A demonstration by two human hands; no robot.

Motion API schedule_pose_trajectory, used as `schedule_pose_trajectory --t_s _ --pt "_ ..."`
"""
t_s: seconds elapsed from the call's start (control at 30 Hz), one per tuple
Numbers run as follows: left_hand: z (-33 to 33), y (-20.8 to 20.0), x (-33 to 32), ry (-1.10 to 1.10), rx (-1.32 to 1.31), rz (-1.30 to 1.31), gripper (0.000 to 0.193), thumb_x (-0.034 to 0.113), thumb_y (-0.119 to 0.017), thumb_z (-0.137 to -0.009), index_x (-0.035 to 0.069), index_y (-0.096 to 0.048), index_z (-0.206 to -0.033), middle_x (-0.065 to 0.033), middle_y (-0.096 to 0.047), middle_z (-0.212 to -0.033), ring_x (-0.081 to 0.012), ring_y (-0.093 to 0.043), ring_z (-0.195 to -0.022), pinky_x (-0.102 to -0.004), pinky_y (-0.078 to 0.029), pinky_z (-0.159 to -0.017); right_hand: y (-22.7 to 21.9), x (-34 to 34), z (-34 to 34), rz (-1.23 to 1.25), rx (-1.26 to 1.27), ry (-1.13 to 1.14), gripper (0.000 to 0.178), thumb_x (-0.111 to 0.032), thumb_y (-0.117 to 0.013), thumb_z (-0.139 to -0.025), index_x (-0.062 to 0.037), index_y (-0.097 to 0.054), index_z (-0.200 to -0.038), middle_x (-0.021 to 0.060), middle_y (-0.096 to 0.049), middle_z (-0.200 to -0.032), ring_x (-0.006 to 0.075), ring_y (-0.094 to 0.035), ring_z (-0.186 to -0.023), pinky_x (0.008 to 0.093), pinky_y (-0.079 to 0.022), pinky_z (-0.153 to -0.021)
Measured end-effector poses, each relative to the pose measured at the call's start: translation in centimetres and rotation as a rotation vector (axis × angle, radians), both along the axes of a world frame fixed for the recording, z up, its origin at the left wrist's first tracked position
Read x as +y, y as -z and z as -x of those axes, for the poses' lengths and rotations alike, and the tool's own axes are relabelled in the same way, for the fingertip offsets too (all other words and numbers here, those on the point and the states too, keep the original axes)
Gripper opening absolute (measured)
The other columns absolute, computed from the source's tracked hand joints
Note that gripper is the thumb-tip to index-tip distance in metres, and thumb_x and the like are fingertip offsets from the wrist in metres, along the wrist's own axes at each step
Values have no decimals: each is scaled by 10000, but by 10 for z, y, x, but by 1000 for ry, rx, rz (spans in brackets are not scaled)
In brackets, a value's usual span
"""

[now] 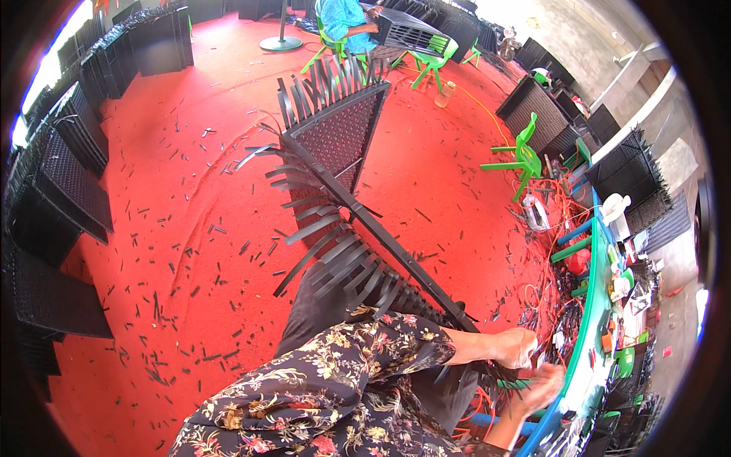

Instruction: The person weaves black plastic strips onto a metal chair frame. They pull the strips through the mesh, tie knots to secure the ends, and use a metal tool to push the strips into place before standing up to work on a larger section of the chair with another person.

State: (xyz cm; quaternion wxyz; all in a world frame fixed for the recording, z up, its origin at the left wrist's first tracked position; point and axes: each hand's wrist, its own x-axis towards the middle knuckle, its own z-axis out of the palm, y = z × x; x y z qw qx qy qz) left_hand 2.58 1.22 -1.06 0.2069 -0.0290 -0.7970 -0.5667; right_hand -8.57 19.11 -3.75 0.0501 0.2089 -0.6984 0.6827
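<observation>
We've got the black woven panel (346,190) propped slantwise across our lap over the red carpet (190,228) so its loose strips hang reachable, left hand (514,346) gripping its lower edge, right hand (542,382) too blurred to call.

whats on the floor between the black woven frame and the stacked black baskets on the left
In the head view, only red carpet strewn with short black strip offcuts lies between the woven frame and the baskets.

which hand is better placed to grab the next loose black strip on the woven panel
Probably the left hand: it rests against the woven panel frame's lower end, beside the loose strips. The right hand sits lower, blurred, off the frame.
</observation>
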Motion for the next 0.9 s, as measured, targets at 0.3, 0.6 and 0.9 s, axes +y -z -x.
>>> schedule_pose_trajectory --t_s 0.3,0.6,0.9 --pt "-2 4 -12 -6 17 55 218 211 -680 -625 12 -591 -625 -173 -558 -572 -282 -589 -564 -398 -434 -516 -206 -89 -184 403 -28 -1375 863 -650 -409 -810 48 -313 -1307 211 -441 -1266 335 -445 -1156 478 -360 -965" --pt "-19 -28 -16 110 -170 -21 263 218 -692 -718 -17 -577 -694 -156 -591 -634 -267 -605 -641 -355 -445 -585 -217 -115 -263 776 -294 -1717 868 -646 -442 -791 84 -345 -1252 240 -460 -1177 347 -473 -1060 475 -384 -888" --pt "-17 -24 -13 116 -199 -46 276 222 -688 -723 -22 -567 -683 -150 -588 -622 -237 -595 -611 -348 -437 -566 -209 -116 -263 873 -352 -1717 876 -641 -474 -773 119 -376 -1197 269 -480 -1088 360 -502 -964 471 -408 -810"
